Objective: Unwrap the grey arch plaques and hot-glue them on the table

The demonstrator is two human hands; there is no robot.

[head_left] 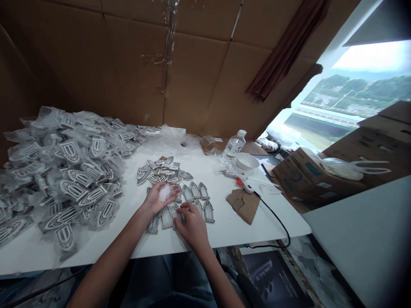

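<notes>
My left hand (158,197) is turned palm up over the table, cupping a clump of small whitish, translucent pieces (165,193) too small to tell apart. Just right of it, my right hand (192,223) reaches down with thumb and fingertips close together at the rows of grey arched window-shaped pieces (208,211). What its fingertips pinch, if anything, is too small to make out. These arched pieces lie flat in two rows, partly hidden by both hands. Behind them sits a loose heap of similar pieces (160,170), white and grey.
A large pile of bagged arched pieces (75,175) covers the table's left side. To the right lie a glue gun (245,184) with a black cord and torn cardboard (243,205). A plastic bottle (233,147) and white bowl (247,161) stand behind, before a cardboard wall (128,68).
</notes>
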